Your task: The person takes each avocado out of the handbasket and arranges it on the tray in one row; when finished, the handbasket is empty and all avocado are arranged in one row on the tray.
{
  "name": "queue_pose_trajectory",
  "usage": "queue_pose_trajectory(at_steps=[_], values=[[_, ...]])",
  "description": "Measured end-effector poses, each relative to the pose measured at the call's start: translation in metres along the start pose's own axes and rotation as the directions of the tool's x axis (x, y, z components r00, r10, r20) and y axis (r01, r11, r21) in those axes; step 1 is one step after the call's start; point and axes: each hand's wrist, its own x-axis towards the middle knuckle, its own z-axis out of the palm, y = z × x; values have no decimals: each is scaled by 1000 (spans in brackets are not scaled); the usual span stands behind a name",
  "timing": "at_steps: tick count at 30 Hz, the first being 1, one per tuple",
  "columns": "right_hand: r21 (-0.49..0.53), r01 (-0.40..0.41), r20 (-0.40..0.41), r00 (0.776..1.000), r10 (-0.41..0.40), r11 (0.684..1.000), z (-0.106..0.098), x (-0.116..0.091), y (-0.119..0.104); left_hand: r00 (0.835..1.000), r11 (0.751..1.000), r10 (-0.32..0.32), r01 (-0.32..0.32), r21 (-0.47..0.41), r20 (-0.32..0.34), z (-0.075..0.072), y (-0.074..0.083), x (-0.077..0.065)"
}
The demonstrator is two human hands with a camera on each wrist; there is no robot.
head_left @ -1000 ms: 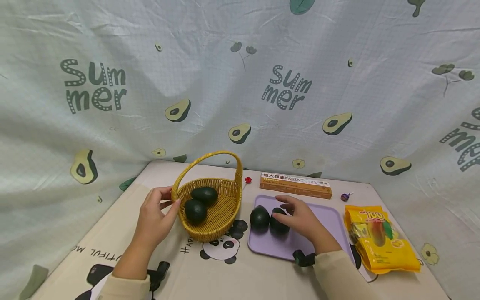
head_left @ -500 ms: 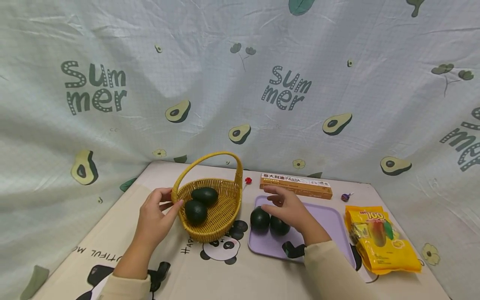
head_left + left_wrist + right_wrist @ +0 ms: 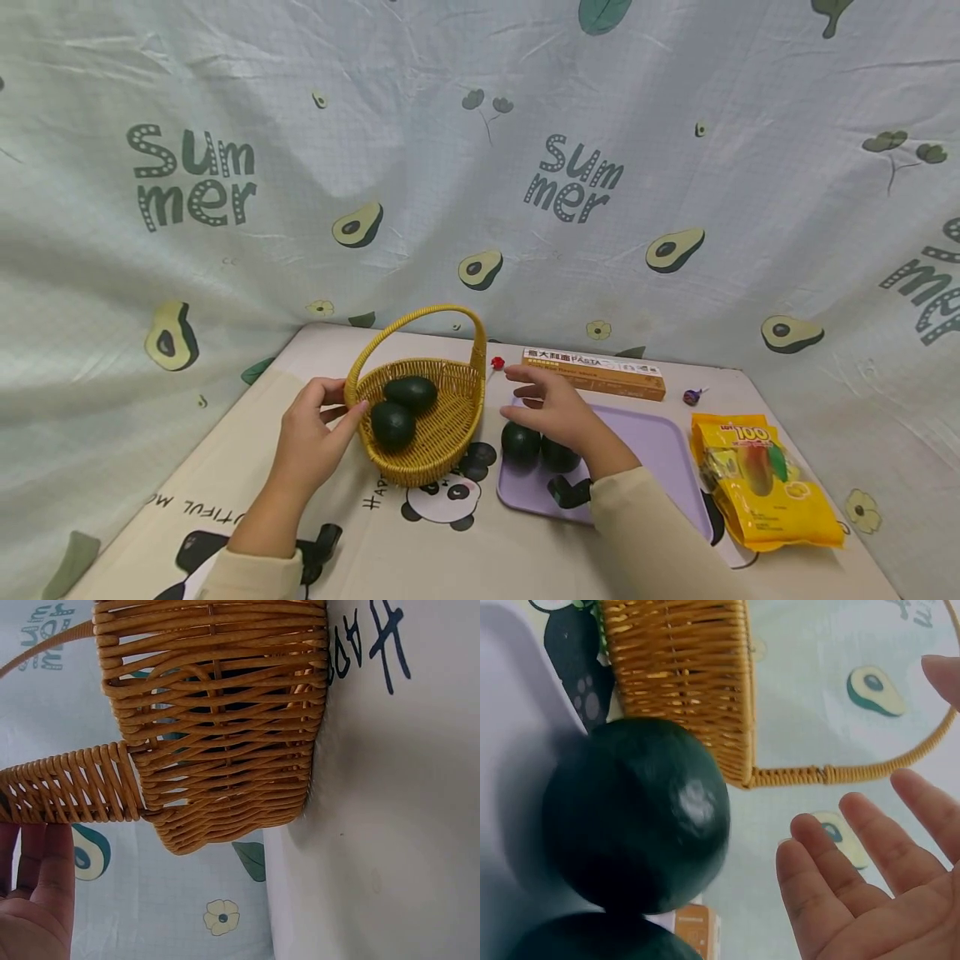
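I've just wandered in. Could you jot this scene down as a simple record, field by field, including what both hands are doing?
Left hand: touching the basket near the base of its handle
Right hand: in the air above the tray's fruits, holding nothing
In basket: two dark green fruits
On purple tray: two dark green fruits
Behind tray: pasta box
Right of tray: yellow bag

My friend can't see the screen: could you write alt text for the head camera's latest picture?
A person's right hand hovers over two dark green avocados on a purple tray, while the left hand touches a yellow wicker basket holding two more. A pasta box and yellow packet lie nearby.
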Motion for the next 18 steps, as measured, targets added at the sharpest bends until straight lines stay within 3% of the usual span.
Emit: queue_pose_trajectory(at_steps=[18], values=[[-33,34,94,995,-30,999,26,22,-15,1000,1000,-18,18,-2,7,2,-1,0]])
